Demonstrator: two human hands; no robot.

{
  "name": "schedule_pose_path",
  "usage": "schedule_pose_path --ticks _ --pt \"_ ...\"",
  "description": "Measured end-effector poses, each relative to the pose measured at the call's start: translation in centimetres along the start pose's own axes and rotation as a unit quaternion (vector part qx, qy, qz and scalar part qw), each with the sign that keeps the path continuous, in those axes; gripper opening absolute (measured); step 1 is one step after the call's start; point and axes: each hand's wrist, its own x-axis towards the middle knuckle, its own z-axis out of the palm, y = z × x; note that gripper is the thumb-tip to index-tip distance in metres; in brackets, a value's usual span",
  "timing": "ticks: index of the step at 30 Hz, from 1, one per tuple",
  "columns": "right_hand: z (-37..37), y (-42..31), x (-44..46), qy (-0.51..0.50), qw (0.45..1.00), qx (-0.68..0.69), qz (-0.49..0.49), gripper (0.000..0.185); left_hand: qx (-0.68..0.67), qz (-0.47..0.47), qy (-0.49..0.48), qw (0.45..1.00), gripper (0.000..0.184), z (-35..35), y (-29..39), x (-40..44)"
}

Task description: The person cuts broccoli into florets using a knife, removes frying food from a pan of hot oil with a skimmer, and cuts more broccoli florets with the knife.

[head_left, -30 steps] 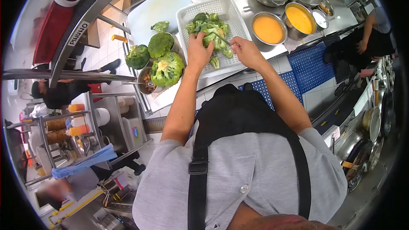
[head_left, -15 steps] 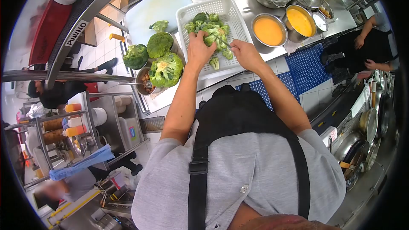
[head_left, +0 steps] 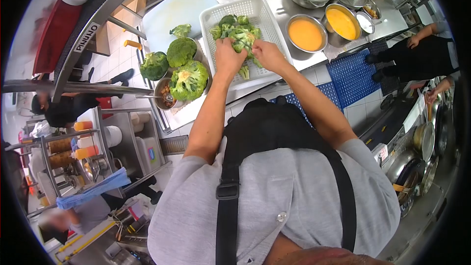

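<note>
Right hand point(head_left: 268, 57), gripping a knife point(head_left: 246, 45), has moved nearer left hand point(head_left: 229, 58).
Left grips broccoli point(head_left: 241, 34); the knife (partly hidden) could slip into close fingers.

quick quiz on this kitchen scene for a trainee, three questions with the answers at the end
1. Multiple choice: what are the left hand and right hand working over?
A) the blue mat
B) the white basket
C) a metal bowl

2. True or false: the pale cutting board lies to the left of the white basket.

3. Count: how many large broccoli heads sit to the left of the white basket?

Key: 1 B; 2 true; 3 three.
</note>
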Motion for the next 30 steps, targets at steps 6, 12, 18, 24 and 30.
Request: schedule_pose_path --ticks 6,12,18,24,30 --pt "-0.6 1.3 0.4 0.039 0.999 0.009 -0.031 0.015 -0.089 -0.023 -0.014 0.996 0.042 -1.8 -0.4 0.0" --pt "-3.0 0.1 -1.9 -0.013 0.979 0.201 0.043 0.021 -0.648 -0.122 -0.104 0.744 0.048 -3.0 -1.8 -1.5" --pt "-3.7 -2.8 -4.4 -0.036 0.937 0.34 0.068 0.025 -0.723 -0.145 -0.183 0.65 0.046 -5.8 0.9 -2.6" --pt "-4.4 -4.0 -5.4 -0.055 0.929 0.361 0.058 0.03 -0.74 -0.167 -0.185 0.625 0.055 -5.5 0.2 -2.6" --pt "-5.2 -6.4 -6.4 -0.116 0.9 0.411 0.083 0.036 -0.628 -0.099 -0.162 0.755 0.06 -5.4 0.5 -3.4"
